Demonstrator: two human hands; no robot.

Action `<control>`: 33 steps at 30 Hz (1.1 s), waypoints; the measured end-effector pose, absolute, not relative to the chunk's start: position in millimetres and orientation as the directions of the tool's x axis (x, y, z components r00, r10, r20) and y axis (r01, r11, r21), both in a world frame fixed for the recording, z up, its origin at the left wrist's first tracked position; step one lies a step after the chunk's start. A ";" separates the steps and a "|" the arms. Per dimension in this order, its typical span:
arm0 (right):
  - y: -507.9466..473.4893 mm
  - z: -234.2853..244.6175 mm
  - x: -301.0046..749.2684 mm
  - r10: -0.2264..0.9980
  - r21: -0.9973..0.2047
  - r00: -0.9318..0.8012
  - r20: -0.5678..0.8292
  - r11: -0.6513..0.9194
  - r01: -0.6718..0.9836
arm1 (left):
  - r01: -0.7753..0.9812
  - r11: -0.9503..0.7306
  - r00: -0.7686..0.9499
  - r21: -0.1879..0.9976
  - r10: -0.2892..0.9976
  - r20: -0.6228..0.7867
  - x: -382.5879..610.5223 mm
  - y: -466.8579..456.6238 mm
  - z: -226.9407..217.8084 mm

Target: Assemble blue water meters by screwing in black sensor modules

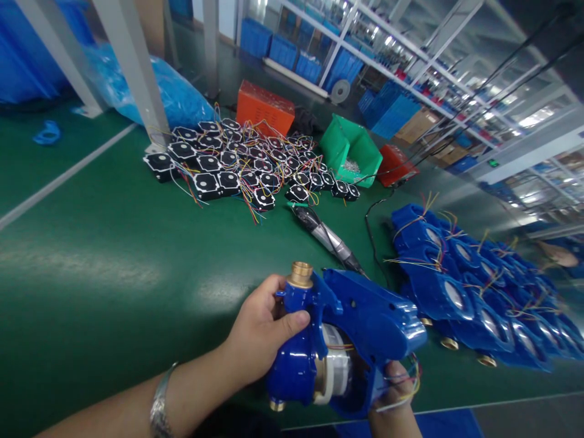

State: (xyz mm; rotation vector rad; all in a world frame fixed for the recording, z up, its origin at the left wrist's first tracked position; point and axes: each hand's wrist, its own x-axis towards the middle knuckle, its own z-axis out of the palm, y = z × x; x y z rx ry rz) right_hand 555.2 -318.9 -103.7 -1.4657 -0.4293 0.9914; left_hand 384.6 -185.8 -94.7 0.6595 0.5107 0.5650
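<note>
My left hand [259, 331] is wrapped round a blue water-meter body [360, 316] near its brass threaded end [300, 274], low in the middle of the view. My right hand [396, 389] grips the same blue body from below at its right end, where thin coloured wires [408, 380] hang out. A metal cylinder shows inside the housing. Both hands hold it just above the green table [91, 255].
A row of several similar blue meter bodies [479, 292] with wires lies at the right. A heap of black square modules [237, 164] with coloured wires sits ahead. An electric screwdriver [326, 234], a green bin [349, 149] and orange boxes [264, 108] lie beyond.
</note>
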 end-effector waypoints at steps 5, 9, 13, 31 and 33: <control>-320.5 -109.6 554.7 0.739 -0.905 0.572 -0.355 -0.119 -0.409 | -0.309 0.641 0.727 0.702 0.635 -0.260 384.2 -185.7 -95.4; -323.6 -115.9 556.4 0.732 -0.901 0.570 -0.373 -0.138 -0.411 | -0.298 0.633 0.719 0.714 0.641 -0.269 384.9 -186.0 -94.8; -314.9 -106.7 543.1 0.777 -0.918 0.520 -0.355 -0.187 -0.349 | -0.252 0.593 0.694 0.765 0.661 -0.284 385.5 -187.7 -92.8; -285.8 -97.5 542.3 0.951 -0.957 0.115 -0.287 -0.289 0.003 | -0.305 0.577 0.656 0.758 0.704 -0.272 390.8 -179.4 -101.8; -283.5 -96.0 540.1 0.948 -0.955 0.123 -0.293 -0.296 0.006 | -0.303 0.565 0.650 0.768 0.712 -0.267 390.4 -179.6 -102.2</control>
